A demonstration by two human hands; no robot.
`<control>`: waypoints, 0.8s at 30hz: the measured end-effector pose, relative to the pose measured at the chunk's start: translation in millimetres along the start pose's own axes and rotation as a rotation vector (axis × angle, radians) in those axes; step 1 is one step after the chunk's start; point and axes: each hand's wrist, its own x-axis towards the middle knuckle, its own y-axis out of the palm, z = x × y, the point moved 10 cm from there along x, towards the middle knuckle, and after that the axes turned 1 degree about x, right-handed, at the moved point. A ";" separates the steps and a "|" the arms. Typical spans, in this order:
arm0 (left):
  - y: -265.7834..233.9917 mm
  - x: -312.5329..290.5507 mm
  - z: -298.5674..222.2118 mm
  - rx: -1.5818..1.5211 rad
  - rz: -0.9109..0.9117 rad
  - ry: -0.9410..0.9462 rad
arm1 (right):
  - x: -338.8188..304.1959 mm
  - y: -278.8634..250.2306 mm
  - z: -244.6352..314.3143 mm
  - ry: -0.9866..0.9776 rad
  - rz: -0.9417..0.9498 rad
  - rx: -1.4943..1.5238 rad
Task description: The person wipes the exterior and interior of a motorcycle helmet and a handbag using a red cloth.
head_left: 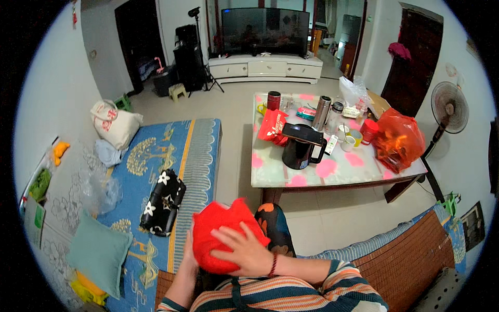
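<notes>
A bright red, soft-looking cloth [221, 214], perhaps folded or bunched, is held up over my lap. Its exact kind I cannot make out. My left hand [189, 254] grips it at the left edge, with the fingers mostly hidden behind the cloth. Across its front lies my right hand [245, 252], palm against the red fabric and fingers spread. A braided dark red bracelet [273, 264] circles my right wrist. Beyond the cloth, a patterned trouser knee [274, 229] shows.
On the blue-covered sofa [200, 156] at left lie a black flowered bag [163, 203], a teal cushion [100, 253] and a cream tote [115, 124]. The table [291, 179] ahead bears a black kettle [299, 153], flasks, cups and a red plastic bag [397, 140]. A fan [449, 107] stands right.
</notes>
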 end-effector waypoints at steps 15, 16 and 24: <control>-25.3 -17.1 -2.2 0.074 -0.263 0.270 | -17.2 -25.2 -81.8 0.239 -0.292 0.238; -16.5 -13.2 -3.2 0.059 -0.257 0.258 | -14.1 -24.5 -52.7 0.158 -0.255 0.092; 16.0 -19.9 -2.2 0.295 -0.462 0.243 | -9.5 20.1 -213.3 0.595 -0.350 1.040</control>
